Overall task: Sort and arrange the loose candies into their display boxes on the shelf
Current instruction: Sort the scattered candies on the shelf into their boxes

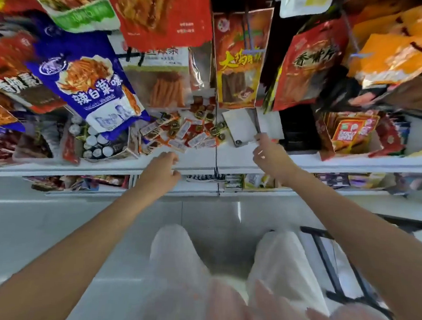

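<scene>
A shop aisle with a pale floor point(55, 225) is seen from above, faced by a white shelf point(241, 159) under rows of hung snack bags. One large blue bag point(87, 80) is hung aslant at the left, its long axis running from upper left to lower right. One white display box point(241, 127) is set on the shelf, tilted, its open flaps turned away from the shelf's front edge. The loose candies point(187, 131) are heaped just left of it in no common direction; too many overlap to be counted. A bare strip of shelf is left along the front edge. Two hands are seen: the right hand point(269, 155) is pinching the box's near edge, and the left hand point(163, 172) is held loosely curled above the edge, holding nothing.
</scene>
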Demonstrator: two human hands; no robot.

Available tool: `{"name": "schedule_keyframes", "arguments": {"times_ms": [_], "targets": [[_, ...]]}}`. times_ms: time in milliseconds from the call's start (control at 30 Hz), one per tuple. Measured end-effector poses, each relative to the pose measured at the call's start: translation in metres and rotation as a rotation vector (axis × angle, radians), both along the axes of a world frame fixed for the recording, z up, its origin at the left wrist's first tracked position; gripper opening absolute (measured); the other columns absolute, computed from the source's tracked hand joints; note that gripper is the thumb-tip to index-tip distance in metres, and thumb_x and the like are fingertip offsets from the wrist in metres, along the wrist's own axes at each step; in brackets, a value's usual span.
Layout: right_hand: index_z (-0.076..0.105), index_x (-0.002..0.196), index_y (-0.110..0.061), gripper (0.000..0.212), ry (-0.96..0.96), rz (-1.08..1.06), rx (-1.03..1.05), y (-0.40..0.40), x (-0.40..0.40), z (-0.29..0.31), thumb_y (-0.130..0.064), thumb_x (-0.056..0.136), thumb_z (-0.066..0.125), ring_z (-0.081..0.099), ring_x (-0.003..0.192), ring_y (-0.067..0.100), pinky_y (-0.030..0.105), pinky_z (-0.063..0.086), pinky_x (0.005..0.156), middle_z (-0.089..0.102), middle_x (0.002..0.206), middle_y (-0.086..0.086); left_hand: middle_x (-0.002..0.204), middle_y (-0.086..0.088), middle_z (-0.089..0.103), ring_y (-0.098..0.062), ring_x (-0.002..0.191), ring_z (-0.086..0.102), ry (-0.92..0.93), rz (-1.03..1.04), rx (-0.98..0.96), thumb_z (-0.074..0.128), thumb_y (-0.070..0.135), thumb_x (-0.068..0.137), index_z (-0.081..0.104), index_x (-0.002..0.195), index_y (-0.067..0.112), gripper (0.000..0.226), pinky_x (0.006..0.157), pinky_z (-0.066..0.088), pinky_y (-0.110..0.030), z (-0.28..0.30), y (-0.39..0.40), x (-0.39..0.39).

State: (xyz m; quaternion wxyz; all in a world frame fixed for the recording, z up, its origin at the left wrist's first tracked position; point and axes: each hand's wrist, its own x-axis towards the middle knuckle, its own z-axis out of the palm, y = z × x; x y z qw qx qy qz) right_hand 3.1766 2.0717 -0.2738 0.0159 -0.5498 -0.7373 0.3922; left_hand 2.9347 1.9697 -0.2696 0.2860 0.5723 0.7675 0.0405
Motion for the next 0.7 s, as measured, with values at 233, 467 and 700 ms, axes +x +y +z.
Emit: {"name": "schedule_keyframes", "arguments": {"times_ms": [233,467,700], "targets": [[0.040,0.132,-0.004,0.047,-0.059,0.168,0.430,0.078,-0.023,-0.183,-0.010,0.085,0.045,0.045,0.116,0.037,0.039,0.035,0.092,0.052,0.119,0.020,0.137,-0.012,0.037,-0.032,0.129,0.026,0.326,-0.088,0.059,0.048,0.021,0.087,0.044,0.128,0.012,0.042,0.103,0.024,-0.043,-0.180,0.078,0.013],[0.056,0.116,-0.004,0.048,-0.069,0.295,0.849,0.103,-0.037,-0.268,-0.030,0.079,0.040,0.055,0.102,0.040,0.047,0.042,0.086,0.060,0.110,0.019,0.142,-0.008,0.027,-0.029,0.131,0.019,0.259,-0.041,0.461,0.045,0.012,0.087,0.046,0.125,0.013,0.038,0.108,0.016,-0.040,-0.280,0.080,-0.004],[0.041,0.128,-0.008,0.045,-0.157,0.250,0.777,0.059,-0.046,-0.258,-0.011,0.085,0.050,0.050,0.108,0.034,0.038,0.033,0.087,0.055,0.116,0.016,0.134,-0.010,0.038,-0.028,0.123,0.034,0.226,-0.013,0.598,0.050,0.010,0.085,0.044,0.126,0.012,0.041,0.099,0.027,-0.038,-0.261,0.047,-0.010]]}}
